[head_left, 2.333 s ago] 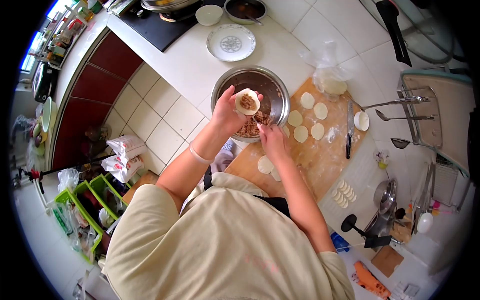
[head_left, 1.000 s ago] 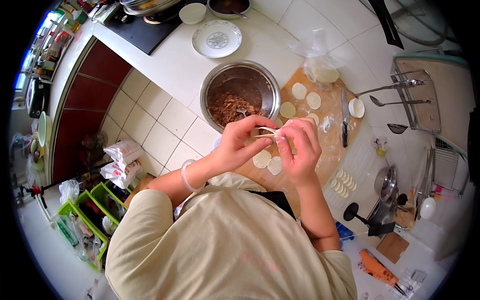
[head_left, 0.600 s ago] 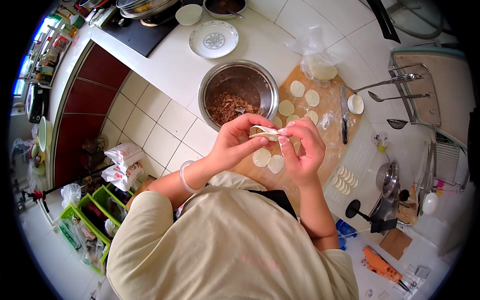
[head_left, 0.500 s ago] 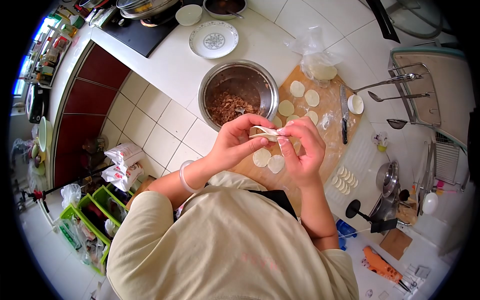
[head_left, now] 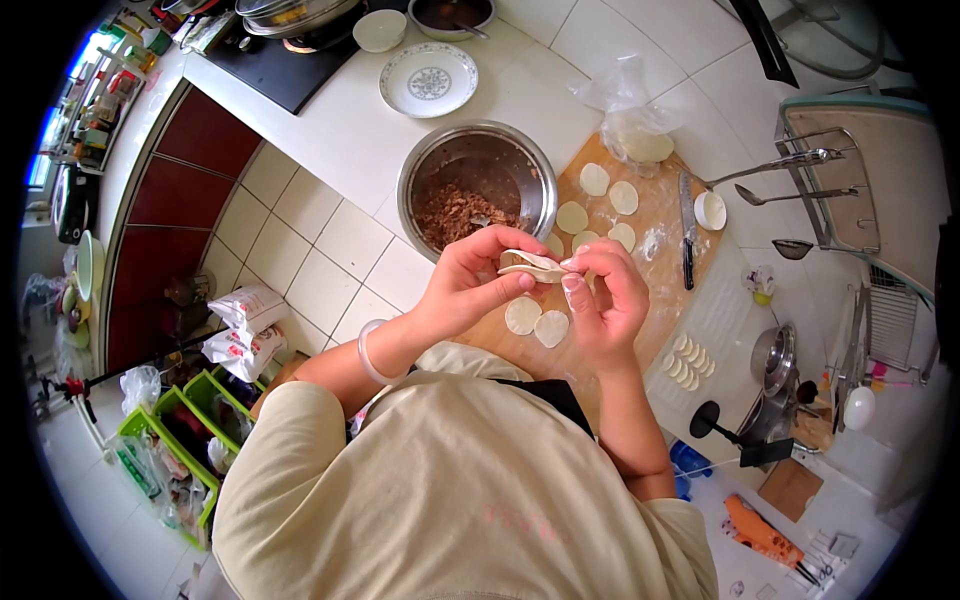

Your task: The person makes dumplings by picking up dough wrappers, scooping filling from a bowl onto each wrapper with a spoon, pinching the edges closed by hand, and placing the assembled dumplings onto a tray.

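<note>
A folded dough wrapper point(head_left: 533, 266) is between my two hands, above the near edge of the steel bowl and the wooden board. My left hand point(head_left: 478, 278) grips its left part between thumb and fingers. The fingertips of my right hand point(head_left: 608, 295) pinch its right end. Behind my left hand stands the steel bowl point(head_left: 540, 165), with minced filling point(head_left: 455, 213) and a spoon inside. Several flat round wrappers point(head_left: 594, 180) lie on the floured wooden board point(head_left: 640, 275), some partly hidden by my right hand.
A knife point(head_left: 688, 230) and a small white bowl point(head_left: 710, 210) are at the board's right side, below a plastic bag of dough point(head_left: 645, 143). Several folded dumplings point(head_left: 689, 362) lie in rows at lower right. A patterned plate point(head_left: 428, 80) stands beyond the steel bowl.
Earlier my left hand held an open wrapper with filling over the bowl while my right hand held the spoon. Now the spoon rests in the bowl, and both hands hold the folded wrapper nearer my body.
</note>
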Tool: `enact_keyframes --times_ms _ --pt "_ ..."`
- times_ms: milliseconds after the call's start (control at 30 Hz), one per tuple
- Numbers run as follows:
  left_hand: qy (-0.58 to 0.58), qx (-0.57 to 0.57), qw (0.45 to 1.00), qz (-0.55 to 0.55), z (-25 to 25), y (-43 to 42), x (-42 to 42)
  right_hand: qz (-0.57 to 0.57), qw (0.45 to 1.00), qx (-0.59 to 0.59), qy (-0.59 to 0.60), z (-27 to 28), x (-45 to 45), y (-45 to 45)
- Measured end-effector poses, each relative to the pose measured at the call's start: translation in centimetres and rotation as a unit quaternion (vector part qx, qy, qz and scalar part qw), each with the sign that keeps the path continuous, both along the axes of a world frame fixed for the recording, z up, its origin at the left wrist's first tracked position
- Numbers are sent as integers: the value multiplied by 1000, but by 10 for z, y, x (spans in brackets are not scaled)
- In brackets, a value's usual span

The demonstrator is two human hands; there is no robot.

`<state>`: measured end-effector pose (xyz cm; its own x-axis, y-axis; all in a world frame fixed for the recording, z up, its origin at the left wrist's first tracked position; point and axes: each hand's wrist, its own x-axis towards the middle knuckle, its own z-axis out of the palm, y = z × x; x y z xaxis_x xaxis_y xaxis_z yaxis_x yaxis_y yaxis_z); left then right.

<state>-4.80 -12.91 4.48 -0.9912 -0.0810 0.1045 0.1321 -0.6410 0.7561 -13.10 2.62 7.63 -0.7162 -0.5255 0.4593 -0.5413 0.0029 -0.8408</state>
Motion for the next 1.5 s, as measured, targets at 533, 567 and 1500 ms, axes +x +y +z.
enact_keyframes --times_ms 533,567,1500 --pt "9 -351 935 47 30 -6 -7 -12 975 70 212 11 0 -5" --pt "11 -348 936 53 31 -5 -7 -15 976 64 208 10 1 -4" --pt "-15 -426 904 23 34 -9 -14 -5 976 89 198 7 -5 -10"
